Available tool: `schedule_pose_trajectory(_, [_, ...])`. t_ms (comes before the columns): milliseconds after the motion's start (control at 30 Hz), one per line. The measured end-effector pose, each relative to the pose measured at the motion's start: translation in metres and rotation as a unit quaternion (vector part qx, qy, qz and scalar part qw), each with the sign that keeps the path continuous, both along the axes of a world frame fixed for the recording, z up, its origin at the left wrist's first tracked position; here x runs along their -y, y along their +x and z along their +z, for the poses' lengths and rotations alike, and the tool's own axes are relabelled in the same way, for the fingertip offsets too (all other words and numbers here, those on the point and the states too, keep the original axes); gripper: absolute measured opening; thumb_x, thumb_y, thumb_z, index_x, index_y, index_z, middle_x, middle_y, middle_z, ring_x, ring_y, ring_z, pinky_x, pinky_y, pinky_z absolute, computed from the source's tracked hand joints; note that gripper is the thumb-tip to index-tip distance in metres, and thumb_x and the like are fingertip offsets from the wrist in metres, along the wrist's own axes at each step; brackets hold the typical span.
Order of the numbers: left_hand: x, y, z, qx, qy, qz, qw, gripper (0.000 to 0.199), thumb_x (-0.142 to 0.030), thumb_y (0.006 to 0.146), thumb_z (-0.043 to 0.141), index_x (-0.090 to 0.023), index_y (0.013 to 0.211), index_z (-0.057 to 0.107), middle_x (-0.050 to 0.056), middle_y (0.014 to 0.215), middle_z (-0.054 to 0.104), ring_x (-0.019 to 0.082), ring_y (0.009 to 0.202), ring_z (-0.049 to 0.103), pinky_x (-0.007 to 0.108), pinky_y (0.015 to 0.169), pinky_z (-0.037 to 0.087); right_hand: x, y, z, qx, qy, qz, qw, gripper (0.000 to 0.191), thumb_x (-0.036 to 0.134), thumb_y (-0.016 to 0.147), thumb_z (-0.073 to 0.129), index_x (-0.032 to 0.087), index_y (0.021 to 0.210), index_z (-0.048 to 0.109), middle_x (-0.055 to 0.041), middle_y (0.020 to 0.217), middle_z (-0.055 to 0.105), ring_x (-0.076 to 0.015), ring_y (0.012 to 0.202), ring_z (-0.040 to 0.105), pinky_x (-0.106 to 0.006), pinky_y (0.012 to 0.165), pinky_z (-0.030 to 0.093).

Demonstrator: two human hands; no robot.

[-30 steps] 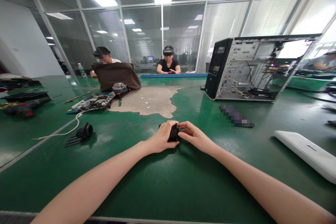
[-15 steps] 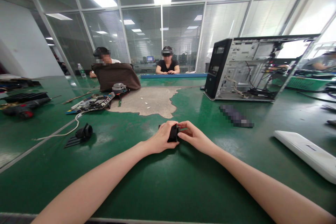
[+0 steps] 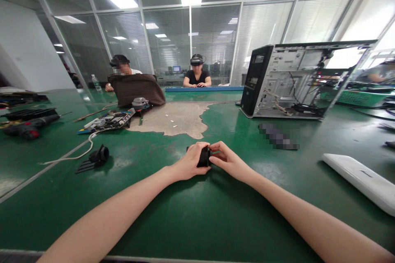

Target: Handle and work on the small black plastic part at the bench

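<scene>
Near the middle of the green table I hold a small black boxy part; its exact kind does not show. My left hand is wrapped round it from the left, thumb on the near side and fingers over the top, hiding much of it. At its right end, the fingertips and thumb of my right hand pinch a narrower black edge. Both hands are just above or on the table; I cannot tell which. A black plastic piece with a round collar and prongs lies to the left.
An opened computer case stands at right, near a blurred dark object and a white flat casing. Left lie a circuit board, white cable and power drill. Co-workers sit across the table.
</scene>
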State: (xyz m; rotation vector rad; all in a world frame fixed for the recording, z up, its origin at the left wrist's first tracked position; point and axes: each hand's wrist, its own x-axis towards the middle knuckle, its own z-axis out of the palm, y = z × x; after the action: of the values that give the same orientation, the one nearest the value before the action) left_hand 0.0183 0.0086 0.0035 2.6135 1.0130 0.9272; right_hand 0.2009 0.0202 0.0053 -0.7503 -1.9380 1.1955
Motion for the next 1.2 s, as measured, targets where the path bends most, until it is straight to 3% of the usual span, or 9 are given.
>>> schedule_pose_trajectory(100, [-0.0006, -0.0003, -0.0003, -0.002, 0.003, -0.004, 1.0, 0.062, -0.024, 0.069, 0.059, -0.019, 0.121, 0.025, 0.01, 0.115, 0.04, 0.024, 0.108, 0.04, 0.04, 0.093, 0.032, 0.0001, 0.0013, -0.0003, 0.011, -0.002, 0.008, 1.0, 0.029, 0.026, 0.077, 0.054, 0.021, 0.103, 0.041, -0.0045, 0.102, 0.052, -0.0154, 0.09, 0.057, -0.036, 0.083, 0.046])
schedule_pose_trajectory(300, [-0.0022, -0.0012, -0.003, -0.002, 0.007, -0.001, 1.0, 0.063, -0.024, 0.069, 0.059, -0.019, 0.121, 0.024, 0.01, 0.115, 0.04, 0.024, 0.108, 0.04, 0.04, 0.093, 0.031, 0.004, 0.0028, 0.0046, 0.004, 0.014, 0.044, 0.999, 0.03, 0.023, 0.072, 0.061, 0.021, 0.094, 0.04, -0.001, 0.092, 0.054, -0.0156, 0.089, 0.057, -0.035, 0.082, 0.046])
schedule_pose_trajectory(467, [-0.0014, -0.0008, -0.0021, -0.001, 0.004, 0.003, 1.0, 0.063, -0.026, 0.07, 0.059, -0.019, 0.121, 0.024, 0.01, 0.115, 0.04, 0.024, 0.108, 0.04, 0.04, 0.093, 0.032, 0.0004, 0.0005, 0.0025, -0.007, 0.008, 0.008, 1.0, 0.019, 0.033, 0.08, 0.05, 0.02, 0.091, 0.044, -0.0012, 0.09, 0.054, -0.0137, 0.084, 0.057, -0.031, 0.078, 0.047])
schedule_pose_trajectory(633, [-0.0012, -0.0005, -0.0014, -0.001, 0.004, -0.001, 1.0, 0.062, -0.024, 0.069, 0.06, -0.019, 0.121, 0.025, 0.009, 0.114, 0.04, 0.023, 0.108, 0.04, 0.039, 0.094, 0.031, -0.0035, 0.0003, -0.0014, 0.009, 0.006, -0.017, 1.0, 0.026, 0.032, 0.079, 0.05, 0.02, 0.101, 0.043, -0.0048, 0.099, 0.053, -0.0158, 0.091, 0.055, -0.035, 0.083, 0.045])
schedule_pose_trajectory(867, [-0.0019, -0.0004, -0.003, 0.002, 0.0, 0.0, 1.0, 0.062, -0.024, 0.07, 0.059, -0.021, 0.121, 0.024, 0.01, 0.114, 0.041, 0.025, 0.107, 0.042, 0.041, 0.092, 0.032, 0.0022, 0.003, 0.0043, 0.0, 0.015, 0.043, 0.999, 0.029, 0.026, 0.071, 0.062, 0.02, 0.093, 0.042, -0.0014, 0.093, 0.055, -0.016, 0.091, 0.056, -0.036, 0.084, 0.045])
schedule_pose_trajectory(1033, [-0.0017, -0.0002, -0.0029, 0.001, 0.002, 0.004, 1.0, 0.064, -0.024, 0.069, 0.06, -0.021, 0.122, 0.023, 0.01, 0.117, 0.04, 0.025, 0.11, 0.039, 0.041, 0.094, 0.03, 0.0021, -0.0004, 0.0044, -0.012, 0.002, 0.007, 1.0, 0.017, 0.031, 0.078, 0.052, 0.02, 0.088, 0.044, -0.0001, 0.086, 0.054, -0.0142, 0.084, 0.057, -0.032, 0.078, 0.046])
schedule_pose_trajectory(1200, [-0.0015, -0.0007, -0.0024, -0.005, 0.005, 0.002, 1.0, 0.063, -0.024, 0.07, 0.06, -0.019, 0.121, 0.023, 0.01, 0.116, 0.04, 0.023, 0.109, 0.039, 0.039, 0.095, 0.03, -0.0005, -0.0008, 0.0017, 0.007, 0.001, -0.017, 1.0, 0.025, 0.029, 0.078, 0.052, 0.021, 0.1, 0.043, -0.0037, 0.099, 0.051, -0.015, 0.088, 0.056, -0.034, 0.081, 0.046])
